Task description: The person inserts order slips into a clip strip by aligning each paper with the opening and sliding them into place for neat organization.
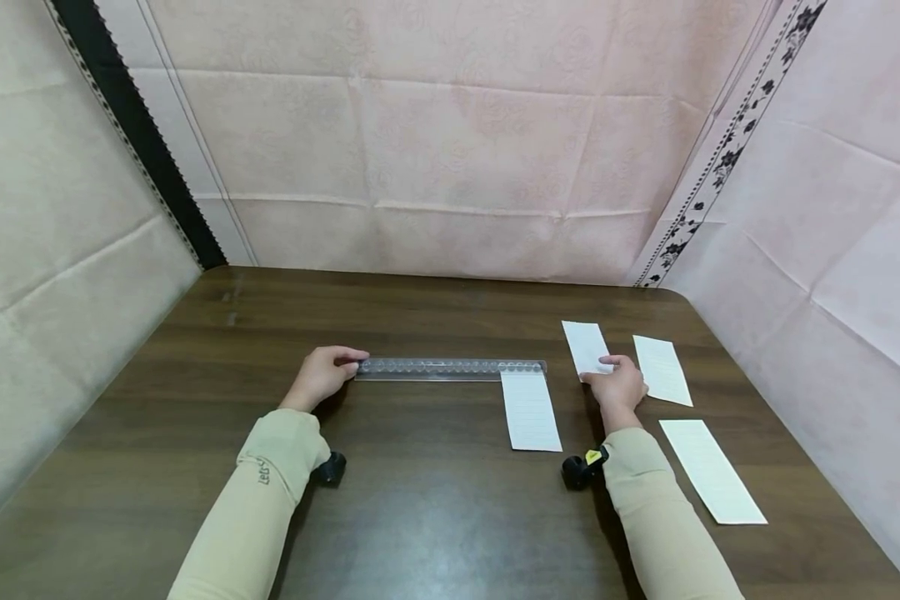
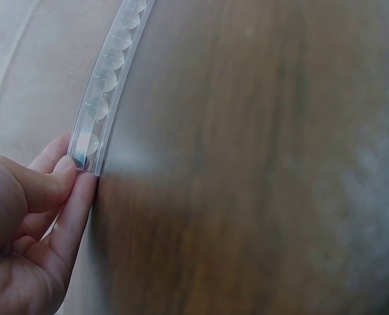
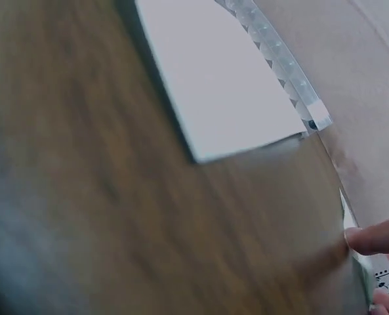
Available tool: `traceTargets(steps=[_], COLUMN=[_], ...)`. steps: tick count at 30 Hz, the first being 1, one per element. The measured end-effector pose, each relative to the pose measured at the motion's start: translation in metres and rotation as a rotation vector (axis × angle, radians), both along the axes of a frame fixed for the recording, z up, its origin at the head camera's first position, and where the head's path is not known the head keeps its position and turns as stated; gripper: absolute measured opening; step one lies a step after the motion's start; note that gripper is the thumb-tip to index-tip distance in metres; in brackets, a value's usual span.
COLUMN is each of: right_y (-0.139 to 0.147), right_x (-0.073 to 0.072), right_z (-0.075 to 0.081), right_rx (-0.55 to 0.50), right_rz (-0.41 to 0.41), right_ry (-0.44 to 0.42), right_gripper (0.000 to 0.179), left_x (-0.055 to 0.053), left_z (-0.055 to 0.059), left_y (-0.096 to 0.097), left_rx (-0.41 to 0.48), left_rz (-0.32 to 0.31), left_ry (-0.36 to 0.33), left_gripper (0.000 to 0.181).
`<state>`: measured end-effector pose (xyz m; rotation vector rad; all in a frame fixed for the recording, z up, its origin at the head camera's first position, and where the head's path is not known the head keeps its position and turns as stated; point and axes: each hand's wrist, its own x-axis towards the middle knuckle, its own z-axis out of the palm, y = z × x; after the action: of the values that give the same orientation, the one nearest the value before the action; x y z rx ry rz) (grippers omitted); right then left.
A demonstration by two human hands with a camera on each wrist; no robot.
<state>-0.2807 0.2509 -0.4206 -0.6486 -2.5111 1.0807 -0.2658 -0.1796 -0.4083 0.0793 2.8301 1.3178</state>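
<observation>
A clear plastic ticket rail [image 1: 435,369] with a row of round beads lies across the table. My left hand [image 1: 326,375] pinches its left end between thumb and fingers; the left wrist view shows the same grip on the rail [image 2: 109,65] up close. A white lined paper slip [image 1: 531,417] reaches down from the rail's right end, its top edge at the rail. To the right, my right hand [image 1: 617,388] holds the near end of another paper slip [image 1: 583,342]. Only a sliver of that slip [image 3: 347,211] shows in the right wrist view.
Two more white slips lie on the right side of the brown table [image 1: 435,517]: one slip [image 1: 663,371] just beyond the right hand, another slip [image 1: 712,472] closer to me. Pale cloth [image 1: 457,150] hangs at the back and both sides.
</observation>
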Motion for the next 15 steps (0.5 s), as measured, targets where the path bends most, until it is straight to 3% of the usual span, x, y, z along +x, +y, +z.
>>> traceTargets(steps=[6, 15], right_y=[0.004, 0.007], right_x=[0.000, -0.002], right_z=[0.006, 0.011], right_rx=[-0.052, -0.174], right_rz=[0.035, 0.101], right_ry=[-0.063, -0.138], right_gripper=[0.048, 0.043], left_x=[0.001, 0.000], left_z=[0.001, -0.001], left_y=[0.000, 0.000], left_rx=[0.002, -0.004], left_rz=[-0.001, -0.004], left_ry=[0.005, 0.009], left_gripper=[0.026, 0.026])
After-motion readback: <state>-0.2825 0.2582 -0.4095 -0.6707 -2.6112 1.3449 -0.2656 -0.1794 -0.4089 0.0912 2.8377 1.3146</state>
